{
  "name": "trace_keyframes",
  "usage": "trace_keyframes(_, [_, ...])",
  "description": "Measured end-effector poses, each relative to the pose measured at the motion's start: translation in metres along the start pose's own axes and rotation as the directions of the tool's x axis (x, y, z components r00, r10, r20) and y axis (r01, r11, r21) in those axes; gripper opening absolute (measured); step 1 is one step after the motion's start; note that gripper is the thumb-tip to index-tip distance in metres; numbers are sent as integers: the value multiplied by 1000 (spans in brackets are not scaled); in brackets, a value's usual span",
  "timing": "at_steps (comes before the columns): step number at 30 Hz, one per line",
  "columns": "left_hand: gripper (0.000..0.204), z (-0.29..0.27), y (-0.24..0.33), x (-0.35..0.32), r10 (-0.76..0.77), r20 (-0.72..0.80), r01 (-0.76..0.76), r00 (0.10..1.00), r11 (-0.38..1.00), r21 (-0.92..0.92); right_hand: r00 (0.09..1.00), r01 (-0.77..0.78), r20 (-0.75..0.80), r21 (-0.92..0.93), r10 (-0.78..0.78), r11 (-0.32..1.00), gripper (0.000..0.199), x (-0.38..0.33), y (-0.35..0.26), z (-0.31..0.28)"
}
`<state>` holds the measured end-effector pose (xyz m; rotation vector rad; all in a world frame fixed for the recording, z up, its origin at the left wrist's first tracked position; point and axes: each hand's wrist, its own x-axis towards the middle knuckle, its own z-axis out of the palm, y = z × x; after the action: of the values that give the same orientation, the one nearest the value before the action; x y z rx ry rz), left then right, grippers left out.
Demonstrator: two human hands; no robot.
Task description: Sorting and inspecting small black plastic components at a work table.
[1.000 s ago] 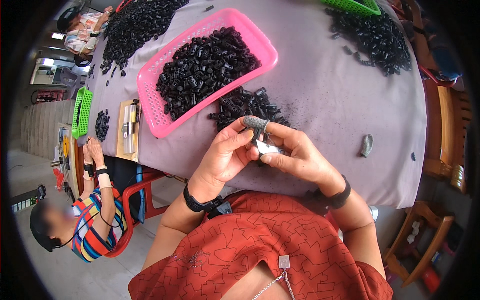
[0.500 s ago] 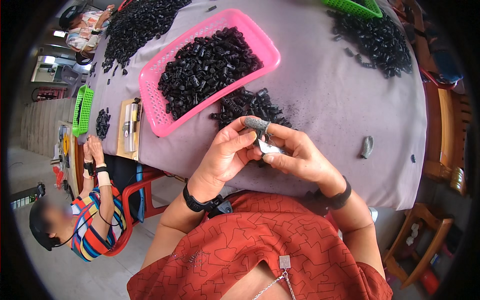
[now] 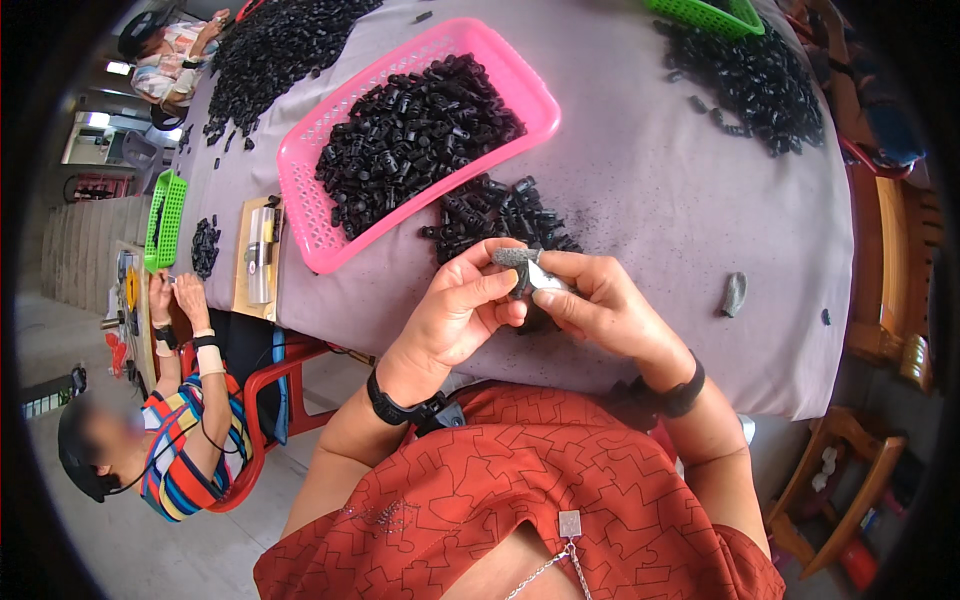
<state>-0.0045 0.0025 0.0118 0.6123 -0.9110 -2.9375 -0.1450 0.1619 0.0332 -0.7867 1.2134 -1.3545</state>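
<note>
My left hand (image 3: 450, 305) is closed, pinching a small black plastic part (image 3: 520, 284) between thumb and fingers. A grey fabric finger cover (image 3: 515, 257) sits over the tip of its index finger. My right hand (image 3: 610, 305) grips a small flat whitish blade (image 3: 545, 278) between thumb and index finger, its end against or very close to the black part. The fingers hide most of that part. Just beyond both hands lies a loose heap of similar black parts (image 3: 500, 215) on the cloth.
A pink basket (image 3: 545, 105) full of black parts stands beyond the heap. Another grey finger cover (image 3: 734, 295) lies to the right on the grey tablecloth (image 3: 640, 170). At left are a wooden board (image 3: 246, 285) with a clear tube, a green basket (image 3: 172, 220) and a seated co-worker (image 3: 190, 430).
My right hand and the blade have shifted slightly, and the blade now stands more upright against the part. At left, the co-worker's hands have moved a little apart.
</note>
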Motion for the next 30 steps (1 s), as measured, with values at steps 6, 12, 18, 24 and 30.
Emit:
trace_keyframes(6, [29,2,0,1,17,9,-16,1000,1000,-16,999,-14,44,35,12,999,37,-2,-3,1])
trace_keyframes(12, [34,-4,-2,1,37,-24,-36,999,999,33,996,82,41,11,-82,997,47,1,4,6])
trace_keyframes(18, [35,-4,-1,1,31,-15,-31,999,999,15,998,9,64,12,-9,1000,45,-1,-2,2])
trace_keyframes(24, [35,-3,-2,1,-7,15,8,1000,1000,-23,996,-16,92,30,13,999,43,-1,-2,-1])
trace_keyframes(30, [36,-7,-3,3,-8,26,10,1000,996,-84,997,27,75,79,-33,997,45,-1,-4,5])
